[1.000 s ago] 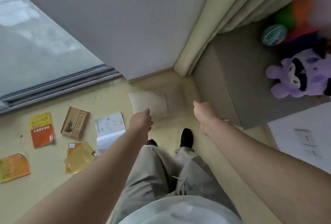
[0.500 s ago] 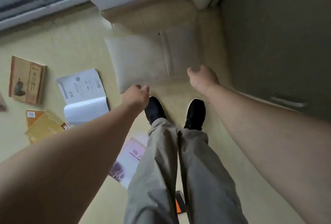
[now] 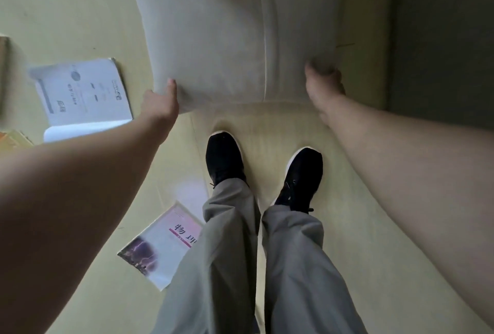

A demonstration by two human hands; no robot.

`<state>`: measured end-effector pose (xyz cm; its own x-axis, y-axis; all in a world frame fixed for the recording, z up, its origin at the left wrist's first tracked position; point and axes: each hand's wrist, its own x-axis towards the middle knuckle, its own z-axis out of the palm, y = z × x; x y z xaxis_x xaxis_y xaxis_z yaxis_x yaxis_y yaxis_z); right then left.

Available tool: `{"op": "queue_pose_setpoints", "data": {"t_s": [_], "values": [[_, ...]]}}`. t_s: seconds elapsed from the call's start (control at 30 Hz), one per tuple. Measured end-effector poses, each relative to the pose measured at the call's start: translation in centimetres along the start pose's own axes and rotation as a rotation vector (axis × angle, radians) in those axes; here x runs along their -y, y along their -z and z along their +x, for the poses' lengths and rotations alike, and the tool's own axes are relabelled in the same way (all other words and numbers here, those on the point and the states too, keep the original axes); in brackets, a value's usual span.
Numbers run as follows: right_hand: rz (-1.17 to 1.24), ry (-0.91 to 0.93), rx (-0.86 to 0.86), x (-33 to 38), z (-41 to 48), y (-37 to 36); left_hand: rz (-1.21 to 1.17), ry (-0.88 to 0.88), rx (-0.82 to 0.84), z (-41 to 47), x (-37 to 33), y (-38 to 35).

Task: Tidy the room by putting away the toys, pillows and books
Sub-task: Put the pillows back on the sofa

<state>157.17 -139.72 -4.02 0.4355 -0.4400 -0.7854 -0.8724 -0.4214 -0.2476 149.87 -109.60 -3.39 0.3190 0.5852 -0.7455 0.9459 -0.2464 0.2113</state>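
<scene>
Outstretched left hand point(image 3: 160, 105), right hand point(image 3: 322, 85), gripping pillows point(image 3: 203, 47)

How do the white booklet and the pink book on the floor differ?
The white booklet is pale with small print; the pink book shows a pink band and a purple picture. The booklet is almost wholly visible; a trouser leg hides part of the pink book. Both lie on the floor.

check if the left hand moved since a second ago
Yes: the left hand reached forward onto the pillow, whose near corner it now grips; a second ago it hung short of that pillow.
</scene>
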Motion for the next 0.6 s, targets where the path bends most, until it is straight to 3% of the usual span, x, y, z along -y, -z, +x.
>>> {"op": "queue_pose_setpoints", "data": {"t_s": [0.2, 0.43, 0.6], "values": [[-0.002, -0.088, 0.010, -1.3, 1.8, -1.3, -0.190, 0.194, 0.019, 2.0, 0.6, -1.0], [-0.211, 0.066, -0.173, 2.4, -1.3, -1.7, -0.396, 0.133, -0.116, 0.0, -1.3, 1.1], [-0.212, 0.121, -0.215, 6.0, -7.0, 1.1, -0.488, 0.187, -0.084, -4.2, -1.8, 5.6]]}}
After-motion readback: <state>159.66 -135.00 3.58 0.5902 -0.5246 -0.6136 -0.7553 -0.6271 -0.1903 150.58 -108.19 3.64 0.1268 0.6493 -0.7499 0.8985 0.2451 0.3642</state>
